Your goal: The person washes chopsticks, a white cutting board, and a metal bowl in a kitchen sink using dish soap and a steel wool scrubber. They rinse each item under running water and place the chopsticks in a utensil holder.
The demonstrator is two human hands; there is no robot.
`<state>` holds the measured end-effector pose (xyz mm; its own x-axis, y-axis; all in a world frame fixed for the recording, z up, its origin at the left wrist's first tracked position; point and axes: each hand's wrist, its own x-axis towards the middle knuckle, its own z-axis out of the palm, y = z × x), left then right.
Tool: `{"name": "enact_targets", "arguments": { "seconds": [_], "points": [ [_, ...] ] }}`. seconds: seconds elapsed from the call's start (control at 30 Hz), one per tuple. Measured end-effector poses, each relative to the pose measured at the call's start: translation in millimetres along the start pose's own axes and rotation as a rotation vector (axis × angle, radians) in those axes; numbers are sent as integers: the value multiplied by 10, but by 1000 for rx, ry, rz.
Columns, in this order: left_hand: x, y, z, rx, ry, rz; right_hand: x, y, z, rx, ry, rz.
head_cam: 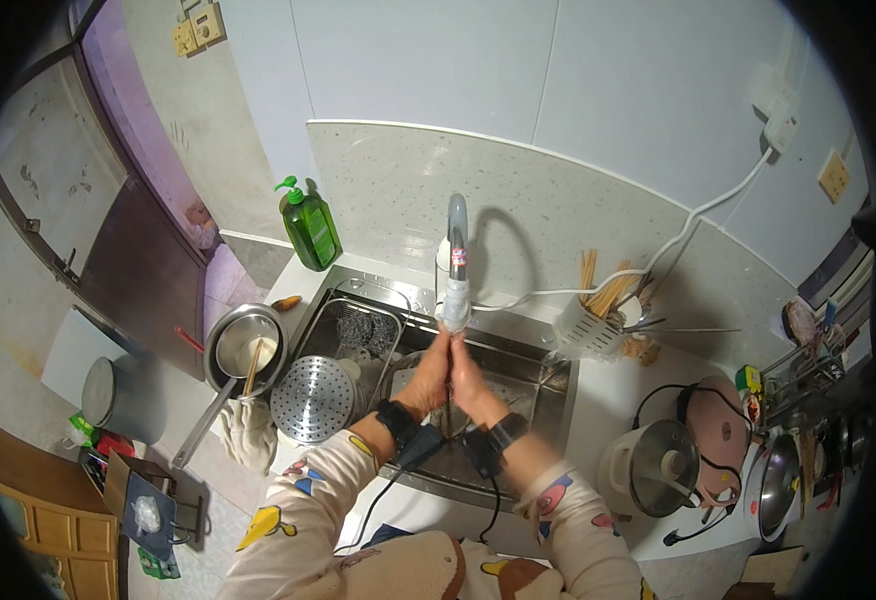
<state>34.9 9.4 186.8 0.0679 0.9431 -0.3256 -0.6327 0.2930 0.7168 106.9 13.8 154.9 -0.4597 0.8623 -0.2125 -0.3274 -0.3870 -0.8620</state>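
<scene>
Under the faucet point(457, 225), my left hand point(429, 375) and my right hand point(472, 379) are brought together, palms facing, with water around the fingertips. No object shows between them, though the space between the palms is mostly hidden. Both hands are over the stainless steel sink point(517, 465). To their left, a wire drain basket point(318, 322) in the sink holds dark scouring pads point(367, 331). A perforated steel steamer plate point(313, 399) leans at the sink's left side. Dark straps with cabled devices circle both wrists.
A green pump bottle point(310, 232) stands behind the sink's left corner. Left of the sink are a steel saucepan point(213, 420) and a cloth point(249, 435). To the right stand a chopstick holder point(584, 330), a lidded electric pot point(663, 465) and a white power cable point(678, 244).
</scene>
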Motion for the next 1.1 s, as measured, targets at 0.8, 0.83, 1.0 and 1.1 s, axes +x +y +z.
{"name": "enact_targets", "arguments": {
  "seconds": [0.8,0.83,1.0,1.1],
  "points": [
    [-316,-300,115,47,183,146,237,240,-172,-507,595,-412],
    [-303,-319,76,48,192,186,303,302,-198,-509,603,-391],
    [-127,-453,-119,202,198,366,464,438,-239,-311,608,-537],
    [-64,-503,-168,224,239,428,334,374,-214,-394,525,-447]
  ]
}}
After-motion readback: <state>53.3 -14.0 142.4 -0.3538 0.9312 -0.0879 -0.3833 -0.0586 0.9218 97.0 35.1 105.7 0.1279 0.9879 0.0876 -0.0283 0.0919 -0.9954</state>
